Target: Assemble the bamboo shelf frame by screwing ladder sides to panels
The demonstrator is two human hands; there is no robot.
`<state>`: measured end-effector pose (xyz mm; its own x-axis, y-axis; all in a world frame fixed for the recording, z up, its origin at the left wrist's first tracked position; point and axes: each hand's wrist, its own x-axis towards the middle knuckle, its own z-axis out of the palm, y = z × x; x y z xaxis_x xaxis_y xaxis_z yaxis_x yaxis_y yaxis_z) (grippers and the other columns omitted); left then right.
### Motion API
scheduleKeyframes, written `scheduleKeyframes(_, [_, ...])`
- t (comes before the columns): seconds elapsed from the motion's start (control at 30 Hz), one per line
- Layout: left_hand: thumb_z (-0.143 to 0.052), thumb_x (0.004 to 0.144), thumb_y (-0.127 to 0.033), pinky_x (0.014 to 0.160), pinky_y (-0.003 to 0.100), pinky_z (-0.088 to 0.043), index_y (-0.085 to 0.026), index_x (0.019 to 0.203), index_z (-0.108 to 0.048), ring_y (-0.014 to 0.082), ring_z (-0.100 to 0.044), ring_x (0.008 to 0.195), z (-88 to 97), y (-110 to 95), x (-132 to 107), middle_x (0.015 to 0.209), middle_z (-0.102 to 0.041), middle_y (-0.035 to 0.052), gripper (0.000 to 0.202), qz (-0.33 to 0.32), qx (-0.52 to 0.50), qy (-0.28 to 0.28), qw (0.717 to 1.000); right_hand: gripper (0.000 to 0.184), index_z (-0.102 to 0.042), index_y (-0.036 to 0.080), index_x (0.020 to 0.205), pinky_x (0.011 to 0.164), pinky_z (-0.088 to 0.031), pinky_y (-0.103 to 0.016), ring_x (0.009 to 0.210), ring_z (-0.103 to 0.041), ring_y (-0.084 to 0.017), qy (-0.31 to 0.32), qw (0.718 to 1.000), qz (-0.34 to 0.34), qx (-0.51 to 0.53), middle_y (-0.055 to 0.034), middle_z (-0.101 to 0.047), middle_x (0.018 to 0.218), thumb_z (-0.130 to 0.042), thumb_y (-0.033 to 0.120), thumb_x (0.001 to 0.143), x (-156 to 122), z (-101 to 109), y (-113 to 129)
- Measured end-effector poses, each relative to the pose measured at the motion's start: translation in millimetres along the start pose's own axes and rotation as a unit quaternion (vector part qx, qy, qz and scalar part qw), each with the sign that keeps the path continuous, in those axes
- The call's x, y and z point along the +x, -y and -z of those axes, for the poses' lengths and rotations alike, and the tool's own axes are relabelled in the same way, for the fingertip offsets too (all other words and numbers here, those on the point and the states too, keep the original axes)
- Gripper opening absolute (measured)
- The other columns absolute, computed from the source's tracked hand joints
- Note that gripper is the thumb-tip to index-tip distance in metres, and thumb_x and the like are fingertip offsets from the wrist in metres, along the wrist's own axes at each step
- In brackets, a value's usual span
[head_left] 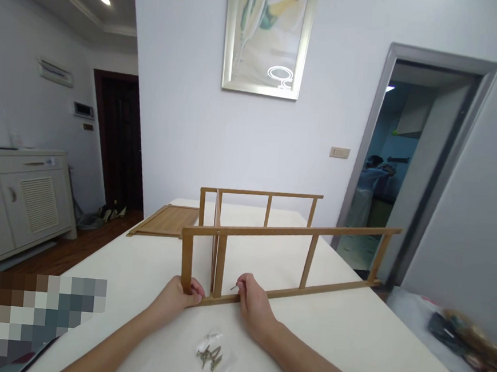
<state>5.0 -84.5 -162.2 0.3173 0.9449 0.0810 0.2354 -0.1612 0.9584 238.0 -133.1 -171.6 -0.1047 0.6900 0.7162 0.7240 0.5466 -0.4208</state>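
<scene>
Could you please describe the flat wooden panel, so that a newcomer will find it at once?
Begin with the white table, in front of the wall with the framed picture. Near its left edge, toward that wall and left of the standing wooden frame, is the wooden panel. Unlike the frame, with its thin bars and open gaps, it is a filled board lying flat.

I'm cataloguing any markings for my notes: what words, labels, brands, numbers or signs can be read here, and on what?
None can be read.
Pale labels on the cabinet: too small and blurred.
Wall box: any print is too small to read.
Wooden frame and plastic bag: no lettering visible.
</scene>
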Motion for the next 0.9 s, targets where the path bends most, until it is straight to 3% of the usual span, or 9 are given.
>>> scheduleKeyframes(0.2, [-0.075, 0.062, -0.032, 0.067, 0.032, -0.046, -0.016, 0.07, -0.068, 0.0207, -0.062, 0.067, -2.6, 9, -9, 0.065, -0.066, 0.0033, 0.019, -0.017, 0.001, -0.046, 0.999, 0.018, -0.047, 0.023, 0.089, 0.053, -0.04, -0.025, 0.054, -0.053, -0.014, -0.025, 0.999, 0.028, 0.003, 0.0022, -0.056, 0.067, -0.032, 0.023, 0.1, 0, 4, 4])
scheduleKeyframes(0.3, [-0.075, 0.061, -0.035, 0.073, 0.035, -0.05, -0.016, 0.09, -0.066, 0.0233, -0.064, 0.074, 0.0, 10, -7, 0.078, -0.069, 0.0057, 0.037, -0.035, 0.007, -0.081, 0.996, 0.018, -0.046, 0.023, 0.089, 0.056, -0.042, -0.025, 0.058, -0.055, -0.015, -0.035, 0.999, 0.014, -0.001, 0.0009, -0.058, 0.071, -0.033, 0.025, 0.1, 0, 2, 1])
scheduleKeyframes(0.43, [-0.077, 0.059, -0.049, 0.077, 0.042, -0.052, -0.016, 0.115, -0.055, 0.0266, -0.064, 0.085, 15.0, -1, -8, 0.096, -0.066, 0.0071, 0.068, -0.091, 0.081, -0.252, 0.96, 0.015, -0.045, 0.024, 0.089, 0.06, -0.044, -0.025, 0.065, -0.056, -0.015, -0.033, 0.999, -0.001, -0.002, 0.0003, -0.058, 0.077, -0.036, 0.026, 0.1, 0, 0, -3])
scheduleKeyframes(0.5, [-0.073, 0.064, -0.056, 0.08, 0.044, -0.052, -0.017, 0.113, -0.053, 0.0273, -0.062, 0.089, 21.8, -11, -13, 0.096, -0.062, 0.0066, 0.065, -0.145, 0.125, -0.343, 0.919, 0.013, -0.045, 0.024, 0.09, 0.06, -0.045, -0.025, 0.066, -0.056, -0.015, -0.033, 0.999, 0.007, 0.004, 0.0004, -0.057, 0.079, -0.036, 0.024, 0.1, 1, 0, -3])
scheduleKeyframes(0.57, [-0.068, 0.073, -0.055, 0.078, 0.043, -0.053, -0.019, 0.107, -0.054, 0.0251, -0.06, 0.085, 23.5, -19, -21, 0.094, -0.06, 0.0056, 0.052, -0.203, 0.161, -0.388, 0.884, 0.011, -0.045, 0.024, 0.092, 0.06, -0.045, -0.025, 0.068, -0.056, -0.014, -0.034, 0.999, 0.017, 0.007, 0.0001, -0.057, 0.081, -0.037, 0.022, 0.1, 1, 1, -1])
scheduleKeyframes(0.63, [-0.063, 0.082, -0.046, 0.073, 0.038, -0.053, -0.02, 0.101, -0.054, 0.0222, -0.059, 0.081, 18.8, -25, -30, 0.091, -0.059, 0.0049, 0.033, -0.275, 0.198, -0.384, 0.859, 0.011, -0.045, 0.024, 0.093, 0.062, -0.046, -0.025, 0.071, -0.057, -0.015, -0.033, 0.999, 0.036, 0.004, -0.0009, -0.057, 0.085, -0.037, 0.02, 0.099, 2, 2, 1])
scheduleKeyframes(0.73, [-0.056, 0.089, -0.023, 0.069, 0.032, -0.051, -0.021, 0.095, -0.054, 0.0187, -0.057, 0.075, 3.1, -29, -40, 0.083, -0.058, 0.0038, 0.006, -0.399, 0.25, -0.313, 0.825, 0.011, -0.045, 0.024, 0.094, 0.064, -0.049, -0.025, 0.073, -0.058, -0.015, -0.035, 0.996, 0.085, 0.002, -0.0018, -0.057, 0.087, -0.037, 0.017, 0.099, 2, 1, 3])
scheduleKeyframes(0.83, [-0.047, 0.089, -0.007, 0.066, 0.029, -0.05, -0.02, 0.093, -0.055, 0.0174, -0.058, 0.072, -14.1, -34, -44, 0.077, -0.059, 0.0043, 0.017, -0.497, 0.283, -0.23, 0.787, 0.013, -0.046, 0.024, 0.095, 0.063, -0.05, -0.027, 0.071, -0.058, -0.016, -0.048, 0.985, 0.166, 0.005, -0.0025, -0.057, 0.085, -0.036, 0.015, 0.098, 0, 1, 6])
scheduleKeyframes(0.9, [-0.044, 0.087, -0.002, 0.067, 0.029, -0.051, -0.019, 0.097, -0.056, 0.0177, -0.06, 0.074, -22.5, -42, -44, 0.079, -0.061, 0.0059, 0.023, -0.537, 0.291, -0.209, 0.763, 0.015, -0.048, 0.023, 0.099, 0.065, -0.052, -0.029, 0.072, -0.058, -0.017, -0.066, 0.978, 0.2, 0.002, -0.0037, -0.057, 0.085, -0.037, 0.013, 0.096, 4, 7, 14])
